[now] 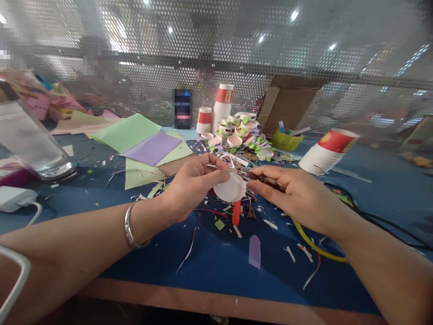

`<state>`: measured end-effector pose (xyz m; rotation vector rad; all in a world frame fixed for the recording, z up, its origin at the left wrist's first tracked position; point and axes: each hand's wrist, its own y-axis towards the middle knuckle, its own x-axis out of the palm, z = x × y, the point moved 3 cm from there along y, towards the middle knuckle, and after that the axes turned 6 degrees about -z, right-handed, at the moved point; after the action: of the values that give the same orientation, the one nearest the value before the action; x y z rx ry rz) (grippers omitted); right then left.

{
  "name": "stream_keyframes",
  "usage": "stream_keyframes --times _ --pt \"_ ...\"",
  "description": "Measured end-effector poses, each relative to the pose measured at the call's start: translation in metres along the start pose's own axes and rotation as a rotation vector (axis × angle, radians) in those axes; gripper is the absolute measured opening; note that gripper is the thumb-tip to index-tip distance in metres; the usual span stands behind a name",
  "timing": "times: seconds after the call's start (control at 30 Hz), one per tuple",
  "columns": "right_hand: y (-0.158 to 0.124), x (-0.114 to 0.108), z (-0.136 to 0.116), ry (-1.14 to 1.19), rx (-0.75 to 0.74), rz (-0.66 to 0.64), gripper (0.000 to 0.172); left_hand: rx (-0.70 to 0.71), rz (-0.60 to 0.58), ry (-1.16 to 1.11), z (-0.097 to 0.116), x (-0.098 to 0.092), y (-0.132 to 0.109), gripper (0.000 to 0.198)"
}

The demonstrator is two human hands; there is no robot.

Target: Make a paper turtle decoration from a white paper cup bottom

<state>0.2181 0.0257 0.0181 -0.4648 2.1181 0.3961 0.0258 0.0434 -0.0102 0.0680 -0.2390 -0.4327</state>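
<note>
Two bare hands met over a blue tabletop [209, 275] strewn with paper scraps. Between thumb and fingers, the left hand [192, 186] gripped a white round paper disc [230, 188], seemingly two overlapping layers, above the scraps. The right hand [299, 194] pinched a dark slim tool [270, 183], perhaps scissors, mostly hidden by its fingers, with its tip near the disc's right edge. A red plastic handle [236, 213] showed just below the disc. Behind lay a heap of small white rounds with green and purple paper tabs [237, 141]. The step looked like trimming the rim; the next move seemed to call for a steady left pinch and careful turning against the tool.
</note>
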Motion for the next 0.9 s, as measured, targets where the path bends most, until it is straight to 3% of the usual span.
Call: stream_keyframes --times 0.43,0.9 --pt "0.0016 0.0006 0.0001 -0.056 -0.070 0.016 0.038 0.076 -0.031 0.057 -0.0014 -0.0006 0.0005 0.020" --pt "-0.0034 -0.0029 -0.0019 -0.045 -0.116 0.034 0.036 0.037 -0.104 -0.020 0.0012 0.0013 0.0005 0.017"
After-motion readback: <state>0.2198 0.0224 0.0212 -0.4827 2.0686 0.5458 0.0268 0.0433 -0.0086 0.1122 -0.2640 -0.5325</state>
